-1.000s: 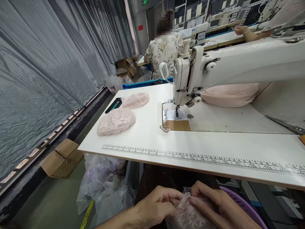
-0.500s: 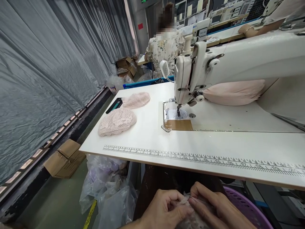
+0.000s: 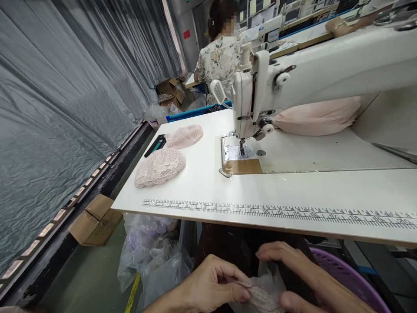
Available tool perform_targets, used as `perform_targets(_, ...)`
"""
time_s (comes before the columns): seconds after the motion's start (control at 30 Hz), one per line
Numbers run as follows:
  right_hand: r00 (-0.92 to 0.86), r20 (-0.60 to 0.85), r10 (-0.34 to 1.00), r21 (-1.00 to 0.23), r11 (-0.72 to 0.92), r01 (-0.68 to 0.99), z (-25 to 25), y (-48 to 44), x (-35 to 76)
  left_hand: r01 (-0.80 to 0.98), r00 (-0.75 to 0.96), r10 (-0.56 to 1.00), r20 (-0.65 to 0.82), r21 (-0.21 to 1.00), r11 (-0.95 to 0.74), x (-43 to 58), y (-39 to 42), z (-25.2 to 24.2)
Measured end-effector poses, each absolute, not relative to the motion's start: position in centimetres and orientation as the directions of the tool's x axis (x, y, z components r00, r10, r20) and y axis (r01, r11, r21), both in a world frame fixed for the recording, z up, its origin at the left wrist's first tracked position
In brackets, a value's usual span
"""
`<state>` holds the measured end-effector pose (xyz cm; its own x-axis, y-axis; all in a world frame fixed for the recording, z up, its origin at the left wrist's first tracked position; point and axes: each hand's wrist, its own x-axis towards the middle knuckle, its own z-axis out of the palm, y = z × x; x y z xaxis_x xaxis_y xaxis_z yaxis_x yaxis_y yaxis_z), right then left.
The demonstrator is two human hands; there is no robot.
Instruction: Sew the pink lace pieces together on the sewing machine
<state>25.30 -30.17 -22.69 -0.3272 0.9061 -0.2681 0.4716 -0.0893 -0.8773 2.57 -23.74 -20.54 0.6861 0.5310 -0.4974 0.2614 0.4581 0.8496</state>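
Below the table's front edge, over the lap, the left hand pinches a piece of pale pink lace between thumb and forefinger. Half a second ago both hands were close together, the right thumb and fingers bunched on the lace; now the right hand has parted from the left, its thumb and forefinger spread wide around the sheer part. Whether the right thumb touches the lace, I cannot tell. The sheer part, mostly hidden by the fingers before, now shows as a loose flap between the hands. On the table nothing has changed place: the lace cup lies in front of a plainer cup, with a black packet beside them, and pink cloth sits behind the machine's needle, under its arm. The purple basket is below, beyond the right hand. Ahead, the person in the flowered top has turned their head to the right.
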Motion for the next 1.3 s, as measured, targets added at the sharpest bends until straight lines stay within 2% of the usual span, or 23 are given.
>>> perform_targets(0.1, -0.455, -0.334, 0.826, -0.892, -0.12, 0.436, -20.8, -28.9, 24.2, 0.319, 0.685, 0.528, -0.501, 0.859, 0.401, 2.5, -23.7, -20.3)
perform_targets(0.27, -0.433, -0.455, 0.778, -0.837, -0.209, 0.505, -19.6, -27.7, 23.4, 0.342, 0.644, 0.584, -0.493, 0.869, 0.357, 2.2, -23.7, -20.5)
perform_targets(0.43, -0.473, -0.348, 0.809, -0.879, -0.105, 0.466, -21.2, -28.2, 23.8, 0.365, 0.609, 0.604, -0.515, 0.857, 0.363, 2.3, -23.4, -20.7)
perform_targets(0.7, -0.46, -0.263, 0.848, -0.909, -0.058, 0.413, -22.0, -28.4, 24.0, 0.519, 0.647, 0.605, -0.463, 0.85, 0.095, 3.4, -22.6, -19.3)
perform_targets(0.9, -0.47, -0.283, 0.836, -0.913, -0.085, 0.399, -20.6, -27.9, 24.4, 0.546, 0.612, 0.589, -0.528, 0.821, 0.169, 3.7, -22.3, -19.4)
perform_targets(1.1, -0.454, -0.372, 0.809, -0.878, -0.147, 0.456, -20.6, -27.8, 24.4, 0.515, 0.572, 0.611, -0.548, 0.819, 0.253, 3.7, -22.0, -19.3)
perform_targets(1.3, -0.416, -0.319, 0.851, -0.877, -0.099, 0.469, -20.3, -27.7, 24.3, 0.502, 0.623, 0.611, -0.489, 0.848, 0.167, 3.1, -21.4, -18.1)
